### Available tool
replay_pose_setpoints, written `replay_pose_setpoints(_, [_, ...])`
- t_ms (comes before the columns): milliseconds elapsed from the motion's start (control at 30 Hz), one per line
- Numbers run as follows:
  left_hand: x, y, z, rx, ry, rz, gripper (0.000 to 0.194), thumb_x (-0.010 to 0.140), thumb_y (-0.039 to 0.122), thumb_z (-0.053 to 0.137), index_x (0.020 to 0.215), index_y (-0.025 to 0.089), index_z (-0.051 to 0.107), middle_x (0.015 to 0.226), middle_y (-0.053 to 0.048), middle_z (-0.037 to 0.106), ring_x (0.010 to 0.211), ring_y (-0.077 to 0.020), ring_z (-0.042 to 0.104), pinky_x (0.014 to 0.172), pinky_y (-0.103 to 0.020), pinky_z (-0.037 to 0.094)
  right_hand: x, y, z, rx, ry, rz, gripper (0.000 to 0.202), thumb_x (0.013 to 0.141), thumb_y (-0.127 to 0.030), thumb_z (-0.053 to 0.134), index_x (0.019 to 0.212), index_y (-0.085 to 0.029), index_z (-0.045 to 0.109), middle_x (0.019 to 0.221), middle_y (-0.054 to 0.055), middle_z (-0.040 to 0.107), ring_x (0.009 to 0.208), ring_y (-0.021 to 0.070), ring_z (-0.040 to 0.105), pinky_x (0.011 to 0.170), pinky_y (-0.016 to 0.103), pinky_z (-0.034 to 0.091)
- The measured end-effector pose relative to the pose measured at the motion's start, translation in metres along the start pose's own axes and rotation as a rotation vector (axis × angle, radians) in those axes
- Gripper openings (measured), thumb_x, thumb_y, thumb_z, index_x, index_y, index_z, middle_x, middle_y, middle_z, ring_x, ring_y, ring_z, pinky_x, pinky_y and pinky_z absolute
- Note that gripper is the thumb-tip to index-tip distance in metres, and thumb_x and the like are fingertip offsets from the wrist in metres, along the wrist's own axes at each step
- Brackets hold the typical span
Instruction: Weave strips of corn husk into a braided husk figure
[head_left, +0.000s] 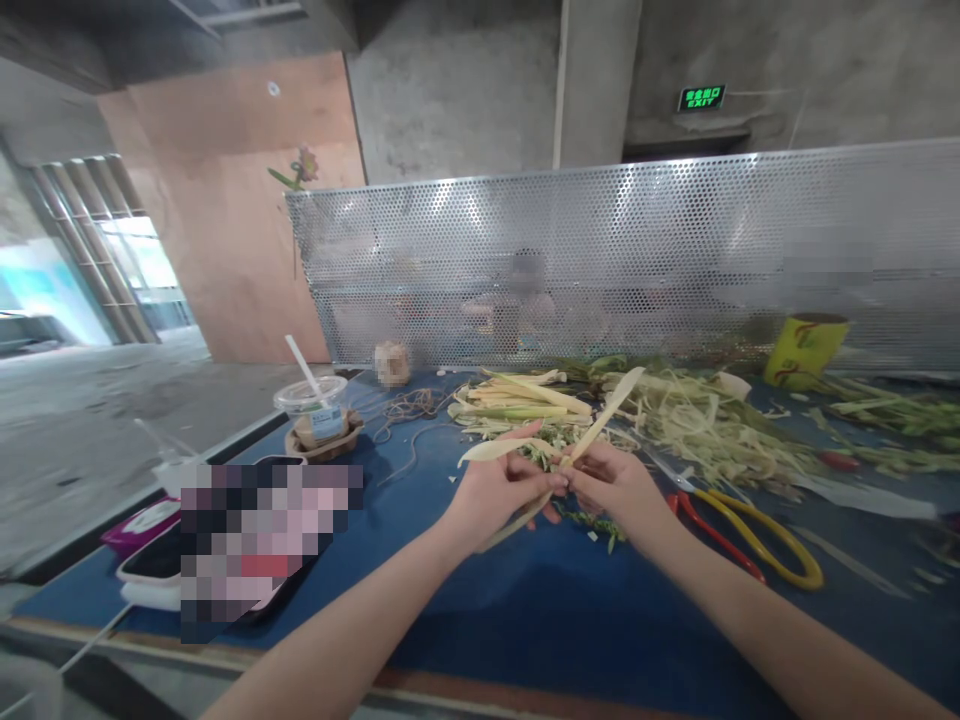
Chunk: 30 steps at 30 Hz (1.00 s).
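My left hand (499, 490) and my right hand (619, 490) meet over the blue table, fingertips pinched together on pale yellow-green leaf strips (609, 412). One strip points up and right from the pinch, another curves left over my left hand, and a thin end hangs down below it. The exact crossing is partly hidden by my fingers. Just behind my hands lie a stack of cut pale stalks (525, 398) and small green sprigs (611, 530). Right of my right hand rest scissors (757, 535) with yellow and red handles.
Shredded strips (682, 425) are heaped at the back right, near a yellow roll (806, 350). Loose twine (409, 405) trails at the back left. A lidded cup (319, 410) with a straw and several phone-like devices (154, 560) stand left. A perforated metal screen (465, 240) borders the table's back.
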<state>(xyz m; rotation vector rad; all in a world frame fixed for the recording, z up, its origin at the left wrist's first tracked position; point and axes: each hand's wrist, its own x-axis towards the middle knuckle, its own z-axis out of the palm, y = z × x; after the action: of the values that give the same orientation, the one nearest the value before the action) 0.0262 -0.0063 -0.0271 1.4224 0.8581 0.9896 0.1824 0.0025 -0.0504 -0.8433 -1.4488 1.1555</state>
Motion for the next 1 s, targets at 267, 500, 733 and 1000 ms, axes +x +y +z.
replay_pose_setpoints(267, [-0.001,0.0,0.003,-0.002,-0.079,-0.017,0.038,0.061,0.028,0.07,0.094,0.011,0.061,0.055,0.0,0.064,0.038,-0.0085,0.054,0.034,-0.015,0.04,-0.001,0.006,0.001,0.114,0.057,0.02,0.027,0.067,-0.04,0.065,0.072,-0.014,0.058,0.041,-0.007,0.043,0.032,0.0033,0.034,0.034,0.018,0.026])
replay_pose_setpoints(500, [-0.003,0.001,0.006,-0.009,-0.045,0.002,0.049,0.064,0.027,0.068,0.109,0.014,0.056,0.059,-0.001,0.065,0.043,-0.0108,0.058,0.036,-0.017,0.043,-0.002,-0.004,0.001,0.201,0.036,0.035,0.031,0.072,-0.045,0.059,0.084,-0.017,0.059,0.046,-0.005,0.048,0.035,0.0049,0.037,0.035,0.018,0.027])
replay_pose_setpoints(733, [-0.001,-0.001,0.009,-0.006,-0.006,0.094,0.046,0.065,0.034,0.066,0.105,0.013,0.059,0.061,-0.001,0.065,0.043,-0.0107,0.058,0.033,-0.016,0.038,-0.003,-0.012,-0.003,0.046,0.121,0.006,0.03,0.071,-0.039,0.062,0.092,-0.018,0.065,0.049,-0.006,0.042,0.038,0.0039,0.036,0.034,0.016,0.025])
replay_pose_setpoints(1000, [0.002,-0.007,0.013,0.077,0.028,0.073,0.029,0.067,0.041,0.063,0.074,0.012,0.06,0.062,-0.004,0.063,0.042,-0.0119,0.058,0.028,-0.016,0.036,-0.004,-0.009,0.0,-0.163,0.114,-0.09,0.029,0.071,-0.042,0.059,0.087,-0.021,0.071,0.101,0.007,0.049,0.053,0.0063,0.047,0.036,0.019,0.039])
